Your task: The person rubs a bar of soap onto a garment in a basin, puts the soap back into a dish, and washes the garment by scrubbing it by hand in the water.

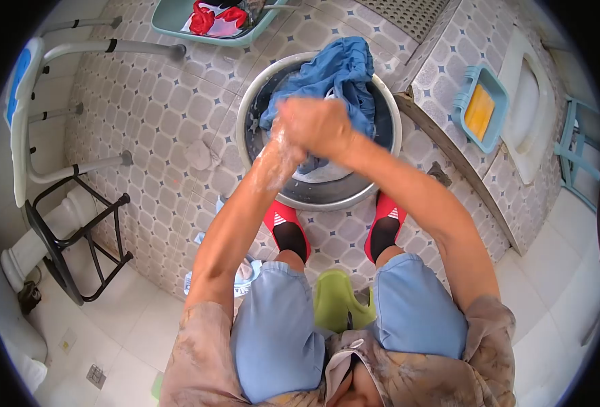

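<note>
My left hand (287, 121) and my right hand (325, 127) are pressed together, fingers closed, above a round metal basin (244, 136). A wet blue garment (340, 68) is bunched at them, part of it heaped over the basin's far rim; both hands appear to grip its cloth, though motion blur hides the exact hold. White suds cover my left wrist. Soapy water (323, 173) shows in the basin below my hands.
A teal tub (251, 37) with red and dark cloth stands at the top. On the tiled ledge at right sits a blue soap dish (493, 132) holding a yellow bar (480, 112). A green stool (330, 292) is beneath me; a black-framed stool (76, 237) stands left.
</note>
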